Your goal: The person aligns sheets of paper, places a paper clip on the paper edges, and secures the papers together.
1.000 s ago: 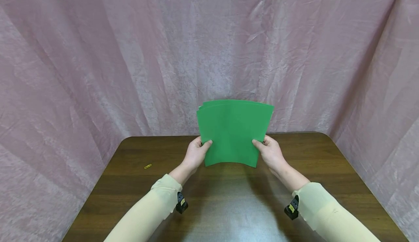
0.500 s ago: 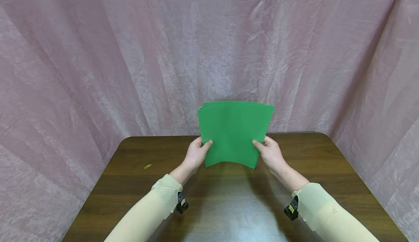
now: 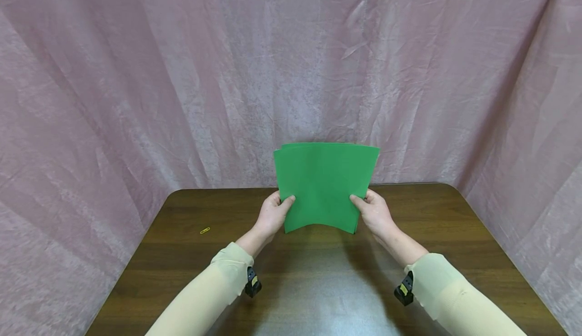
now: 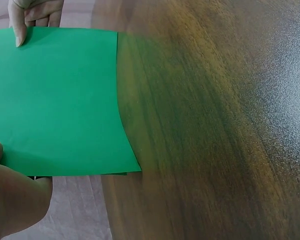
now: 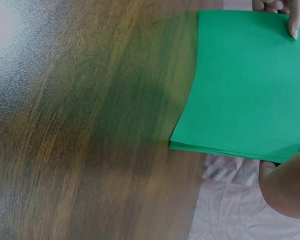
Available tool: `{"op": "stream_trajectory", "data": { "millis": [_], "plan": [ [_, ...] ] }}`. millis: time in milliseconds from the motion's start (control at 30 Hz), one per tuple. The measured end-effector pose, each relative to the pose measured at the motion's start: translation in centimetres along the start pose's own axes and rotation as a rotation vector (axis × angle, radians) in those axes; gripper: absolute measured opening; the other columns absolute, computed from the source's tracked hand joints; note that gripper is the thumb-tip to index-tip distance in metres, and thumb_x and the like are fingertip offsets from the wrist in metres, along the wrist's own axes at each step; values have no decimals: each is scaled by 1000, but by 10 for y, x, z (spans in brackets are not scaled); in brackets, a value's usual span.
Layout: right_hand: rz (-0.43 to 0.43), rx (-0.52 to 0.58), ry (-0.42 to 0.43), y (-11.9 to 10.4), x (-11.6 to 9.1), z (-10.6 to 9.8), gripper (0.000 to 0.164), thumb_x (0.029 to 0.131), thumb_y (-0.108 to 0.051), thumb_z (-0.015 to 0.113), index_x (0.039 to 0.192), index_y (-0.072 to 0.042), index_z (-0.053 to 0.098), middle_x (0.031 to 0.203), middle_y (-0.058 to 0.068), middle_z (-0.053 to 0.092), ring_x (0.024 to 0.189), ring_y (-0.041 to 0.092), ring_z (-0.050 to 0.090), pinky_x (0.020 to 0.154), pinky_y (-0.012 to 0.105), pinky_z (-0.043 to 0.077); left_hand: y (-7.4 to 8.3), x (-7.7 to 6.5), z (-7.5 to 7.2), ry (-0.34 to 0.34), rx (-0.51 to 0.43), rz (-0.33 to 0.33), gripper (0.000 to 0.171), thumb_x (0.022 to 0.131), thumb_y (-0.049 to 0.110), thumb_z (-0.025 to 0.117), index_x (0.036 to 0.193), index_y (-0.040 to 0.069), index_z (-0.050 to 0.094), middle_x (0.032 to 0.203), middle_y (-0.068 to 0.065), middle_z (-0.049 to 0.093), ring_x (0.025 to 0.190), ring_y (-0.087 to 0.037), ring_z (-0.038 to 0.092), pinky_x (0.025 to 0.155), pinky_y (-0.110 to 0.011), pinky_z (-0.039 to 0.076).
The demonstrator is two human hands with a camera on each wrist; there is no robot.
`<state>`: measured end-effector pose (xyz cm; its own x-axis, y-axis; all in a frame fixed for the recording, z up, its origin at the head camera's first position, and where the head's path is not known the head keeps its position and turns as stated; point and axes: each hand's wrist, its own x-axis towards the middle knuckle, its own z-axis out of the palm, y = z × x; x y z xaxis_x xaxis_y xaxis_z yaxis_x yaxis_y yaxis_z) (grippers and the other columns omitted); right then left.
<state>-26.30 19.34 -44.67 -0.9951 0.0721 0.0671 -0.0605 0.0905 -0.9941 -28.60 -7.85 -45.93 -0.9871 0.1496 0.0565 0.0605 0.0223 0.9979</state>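
Note:
Several green sheets of paper (image 3: 324, 179) stand upright in a bowed stack near the table's far edge, their bottom edge curved. My left hand (image 3: 272, 211) grips the stack's left side, thumb on the near face and fingers behind. On the opposite side my right hand (image 3: 375, 211) pinches it the same way. At the top left a second sheet's edge peeks out slightly behind the front one. In the right wrist view the layered edges of the green paper (image 5: 245, 85) show at a lower corner. The left wrist view has the front green sheet (image 4: 60, 100) between both thumbs.
A yellow paper clip (image 3: 205, 230) lies on the brown wooden table (image 3: 182, 265), left of my left hand. Behind the table and along its sides hangs a pink curtain (image 3: 291, 73). Each forearm wears a black wrist device (image 3: 252, 281).
The sheets at the top have slid down and lined up more closely, so less of the rear sheet shows. Both hands have kept their places and grip.

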Motion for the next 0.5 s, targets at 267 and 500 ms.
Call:
{"op": "stream_trajectory", "data": {
  "millis": [267,500],
  "plan": [
    [23,1,-16,-1,0,0,32,105,-13,59,125,11,62,113,12,72,109,16,61,106,42,43,-2,0,1,-6,-24,3,25,107,19,57,122,0,65,112,-17,71,106,-39,68,94,-57,53],
    [33,14,-36,-3,-1,3,32,103,-5,55,131,10,59,127,19,65,118,23,58,107,44,43,-1,0,2,-6,-38,-7,27,106,14,55,128,0,61,118,-16,69,109,-37,68,96,-56,52]
  ]
}}
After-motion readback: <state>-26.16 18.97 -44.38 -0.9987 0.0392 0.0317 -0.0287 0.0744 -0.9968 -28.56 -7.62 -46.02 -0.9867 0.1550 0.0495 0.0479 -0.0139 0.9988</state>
